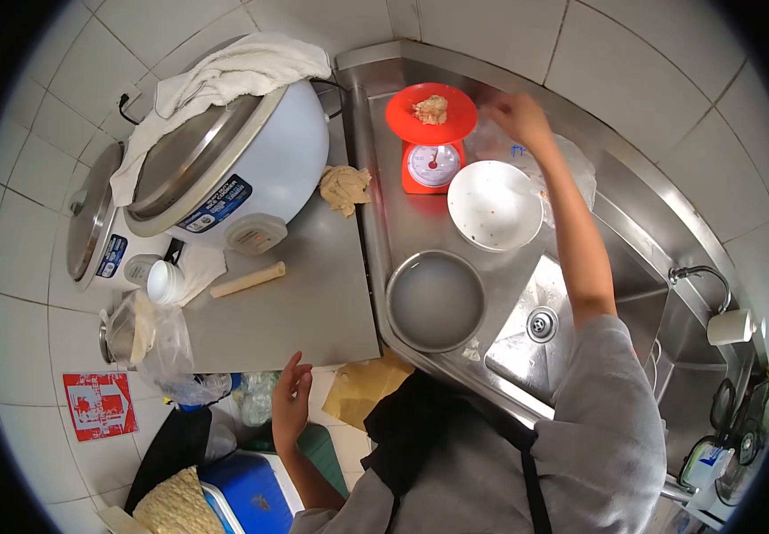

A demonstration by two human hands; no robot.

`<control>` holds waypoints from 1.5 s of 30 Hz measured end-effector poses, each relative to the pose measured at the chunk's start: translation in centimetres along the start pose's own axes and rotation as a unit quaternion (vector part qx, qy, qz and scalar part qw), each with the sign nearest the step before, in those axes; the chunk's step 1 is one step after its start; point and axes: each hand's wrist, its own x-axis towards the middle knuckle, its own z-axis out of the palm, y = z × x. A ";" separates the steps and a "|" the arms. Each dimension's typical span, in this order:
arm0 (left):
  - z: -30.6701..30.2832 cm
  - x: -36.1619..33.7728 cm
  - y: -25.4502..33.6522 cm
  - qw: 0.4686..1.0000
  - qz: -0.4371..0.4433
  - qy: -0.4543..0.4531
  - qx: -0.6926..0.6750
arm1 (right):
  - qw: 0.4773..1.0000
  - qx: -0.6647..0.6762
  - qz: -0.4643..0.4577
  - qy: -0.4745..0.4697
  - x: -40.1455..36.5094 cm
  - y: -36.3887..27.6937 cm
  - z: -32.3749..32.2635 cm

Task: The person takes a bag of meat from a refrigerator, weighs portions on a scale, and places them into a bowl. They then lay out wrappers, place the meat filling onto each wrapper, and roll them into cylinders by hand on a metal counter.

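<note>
From the head camera, the right hand reaches far across the steel counter to its back corner, just beside the red scale and above a clear plastic bag. The hand is blurred and its fingers look curled, but I cannot tell whether they pinch anything. A pale lump of food lies on the scale's red plate. The white bowl stands just in front of the scale, with the round metal pan nearer to the person. The left hand hangs loosely open and empty at the counter's front edge.

The step in hand looks like portioning by weight, with the hand working between bag and scale. The next move would call for a small, careful pinch and a look at the dial, without nudging the scale or the bowl close beside it.
</note>
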 end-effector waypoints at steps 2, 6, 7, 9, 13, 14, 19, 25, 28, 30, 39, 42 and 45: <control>0.1 0.0 -0.6 1.000 0.009 -0.004 0.011 | 0.994 -0.049 0.093 -0.043 -4.8 4.2 -0.8; 0.4 0.1 -0.3 1.000 -0.019 -0.019 0.003 | 0.980 -0.004 0.198 -0.018 -13.6 10.9 1.5; 0.4 0.3 -0.5 1.000 -0.006 -0.019 0.018 | 0.981 -0.045 0.190 0.010 -14.4 11.3 1.8; 0.6 0.3 -0.6 0.999 0.004 -0.022 0.034 | 0.974 -0.088 0.202 0.047 -15.1 12.1 2.3; 1.2 0.2 -0.3 1.000 0.008 -0.022 0.019 | 0.966 -0.119 0.202 0.105 -14.9 13.6 4.0; 1.2 0.0 -0.2 0.999 0.008 -0.023 0.022 | 0.965 -0.127 0.199 0.117 -15.0 13.7 4.4; 0.9 -1.1 -1.5 0.999 -0.004 -0.020 0.031 | 0.978 -0.119 0.109 0.129 -15.1 16.2 6.0; 0.7 -2.5 -1.8 0.999 -0.024 -0.007 0.028 | 0.972 -0.195 0.087 0.102 -14.7 17.9 7.8; 0.9 -2.9 -2.1 0.999 -0.030 -0.002 0.032 | 0.976 -0.148 0.104 0.123 -15.3 17.7 8.2; 0.9 -3.1 -2.1 0.999 -0.028 0.003 0.034 | 0.971 -0.206 0.081 0.086 -15.8 18.8 9.3; 0.7 -4.3 -3.4 0.998 -0.064 0.001 0.012 | 0.957 -0.271 0.048 0.090 -16.6 15.4 8.5; 0.7 -4.8 -3.2 0.998 -0.062 0.010 0.018 | 0.955 -0.270 0.127 0.001 -16.2 16.1 8.3; 0.6 -5.3 -3.5 0.997 -0.068 0.014 0.036 | 0.958 -0.221 0.178 0.036 -16.6 15.5 8.3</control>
